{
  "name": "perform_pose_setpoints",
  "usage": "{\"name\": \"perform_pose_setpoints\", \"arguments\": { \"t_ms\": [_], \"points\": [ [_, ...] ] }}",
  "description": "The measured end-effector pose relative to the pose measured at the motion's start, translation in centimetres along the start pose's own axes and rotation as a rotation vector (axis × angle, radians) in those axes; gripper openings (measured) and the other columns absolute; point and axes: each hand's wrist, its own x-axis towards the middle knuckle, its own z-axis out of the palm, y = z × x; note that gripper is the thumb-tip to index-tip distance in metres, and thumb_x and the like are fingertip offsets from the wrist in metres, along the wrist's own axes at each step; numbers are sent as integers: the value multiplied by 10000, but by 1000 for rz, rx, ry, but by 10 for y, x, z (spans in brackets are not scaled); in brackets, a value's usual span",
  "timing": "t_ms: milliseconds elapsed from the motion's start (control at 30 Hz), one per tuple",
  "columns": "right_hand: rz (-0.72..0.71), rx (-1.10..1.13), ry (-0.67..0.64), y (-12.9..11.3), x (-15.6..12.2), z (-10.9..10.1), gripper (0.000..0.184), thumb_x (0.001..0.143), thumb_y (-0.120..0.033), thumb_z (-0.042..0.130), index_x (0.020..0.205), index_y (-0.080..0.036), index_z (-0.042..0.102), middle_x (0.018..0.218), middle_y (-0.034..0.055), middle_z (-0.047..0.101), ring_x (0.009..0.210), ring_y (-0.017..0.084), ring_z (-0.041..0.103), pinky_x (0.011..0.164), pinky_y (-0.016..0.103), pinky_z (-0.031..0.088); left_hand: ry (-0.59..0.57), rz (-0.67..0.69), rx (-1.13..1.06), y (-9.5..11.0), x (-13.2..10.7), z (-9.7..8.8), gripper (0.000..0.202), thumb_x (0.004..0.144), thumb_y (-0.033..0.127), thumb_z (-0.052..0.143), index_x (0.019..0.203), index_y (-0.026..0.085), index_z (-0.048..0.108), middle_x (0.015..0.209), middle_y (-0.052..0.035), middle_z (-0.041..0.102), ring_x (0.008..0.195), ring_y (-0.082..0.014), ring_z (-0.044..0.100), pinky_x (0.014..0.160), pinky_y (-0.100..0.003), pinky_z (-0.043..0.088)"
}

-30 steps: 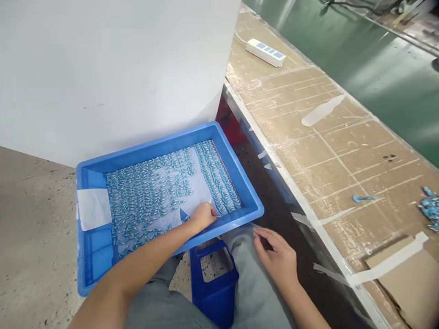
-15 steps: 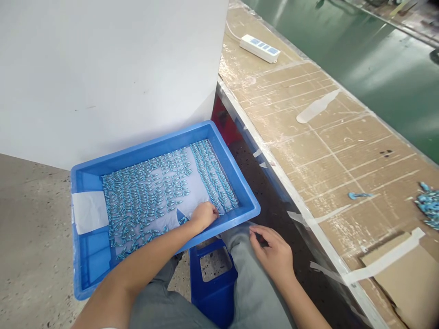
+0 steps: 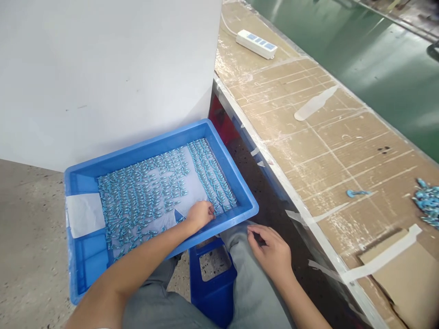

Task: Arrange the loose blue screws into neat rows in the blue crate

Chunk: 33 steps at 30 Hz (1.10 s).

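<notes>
My left hand (image 3: 200,214) reaches into a blue plastic tray (image 3: 144,146), its fingers pinched together at the lower end of the right-hand rows. What the fingertips hold, if anything, is too small to make out. Many small blue pointed pieces (image 3: 132,201) lie in rows on a pale sheet (image 3: 194,187) in the tray. A bare strip of sheet runs between the left group and the right-hand rows (image 3: 211,176). My right hand (image 3: 272,251) rests over my right thigh, thumb and forefinger brought together; I cannot see anything between them.
A cardboard-covered bench (image 3: 329,151) stands to the right, with a power strip (image 3: 256,44), one loose blue piece (image 3: 357,193) and a heap of blue pieces (image 3: 427,201). White paper (image 3: 85,214) lies over the tray's left end. A blue stool (image 3: 212,292) is below; a white panel (image 3: 109,82) stands behind.
The view has shifted slightly. My left hand stays pinched at the lower end of the right-hand rows, and my right hand keeps its place over the thigh.
</notes>
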Motion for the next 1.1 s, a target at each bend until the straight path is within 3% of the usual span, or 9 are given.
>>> {"name": "perform_pose_setpoints", "arguments": {
  "t_ms": [167, 333, 533, 800, 1100],
  "points": [
    [16, 2, -7, -2, 2, 0, 116, 907, -242, 608, 965, -243, 708, 958, 14, 741, 816, 164, 677, 713, 304, 542, 4, 327, 354, -5, -4, -6, 275, 901, 160, 518, 1087, 247, 701, 1114, -51, 671, 946, -186, 665, 851, -285, 511],
    [16, -5, -21, -3, 2, 0, 104, 903, -239, 614, 954, -241, 705, 957, 8, 739, 820, 155, 670, 732, 297, 536, -49, 472, 549, -7, 5, -9, 302, 962, 195, 437, 1130, 260, 679, 1172, -63, 608, 873, -184, 643, 790, -303, 510],
    [29, -36, -25, -4, 3, -1, 117, 906, -244, 600, 942, -247, 711, 942, -1, 740, 790, 150, 662, 723, 290, 527, -62, 534, 632, -4, 11, -8, 276, 971, 231, 451, 1049, 259, 714, 1153, -48, 618, 832, -175, 630, 721, -289, 483],
    [40, -47, -41, -3, 4, -2, 130, 916, -266, 586, 929, -243, 713, 946, 5, 742, 785, 157, 665, 746, 301, 531, -95, 540, 574, -4, 15, -9, 303, 978, 284, 459, 1112, 303, 729, 1165, -32, 632, 850, -166, 629, 756, -275, 477],
    [72, -55, -37, -3, 3, -3, 133, 913, -277, 586, 923, -249, 715, 951, 2, 742, 772, 149, 657, 707, 290, 521, -50, 533, 588, -7, 11, -13, 289, 985, 296, 447, 1027, 253, 729, 1133, -52, 617, 802, -156, 622, 733, -286, 492]
  ]
}}
